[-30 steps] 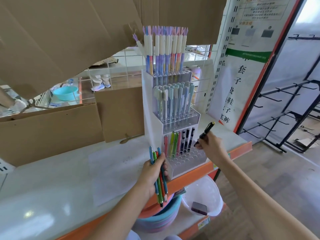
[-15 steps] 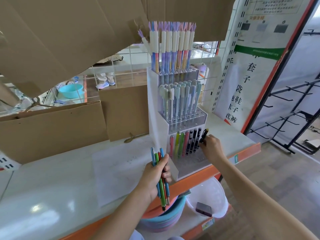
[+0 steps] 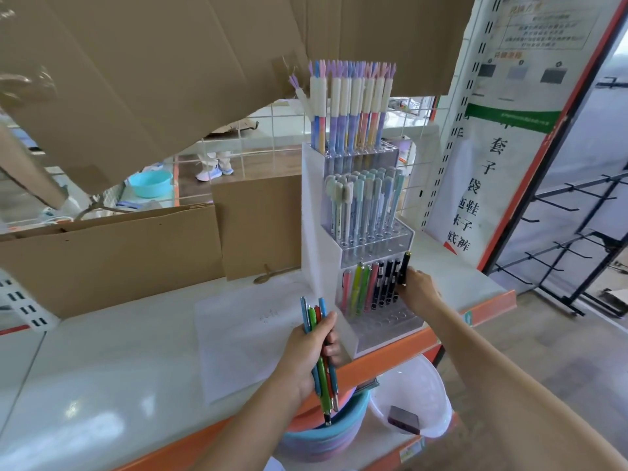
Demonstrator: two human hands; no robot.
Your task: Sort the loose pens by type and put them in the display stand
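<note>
1. the right hand [image 3: 416,290] is pinching a black pen [image 3: 404,268] in its curled fingers, holding it upright at the right end of the display stand's [image 3: 321,232] bottom tier, just beside the black pens already standing there.
2. the left hand [image 3: 307,350] is gripping a bundle of loose pens [image 3: 321,355], blue, green and red, its fingers wrapping round them just in front of the stand's left corner.
3. the stand is sitting on the white worktop [image 3: 112,351] near the orange front edge; its top tier is carrying pastel pens [image 3: 353,107], its middle tier pale capped pens [image 3: 365,202].
4. a sheet of paper [image 3: 238,334] is lying on the worktop beside the stand.
5. below the worktop edge, a white basin [image 3: 431,392] is holding a dark phone [image 3: 403,419], next to stacked coloured basins [image 3: 323,440].
</note>
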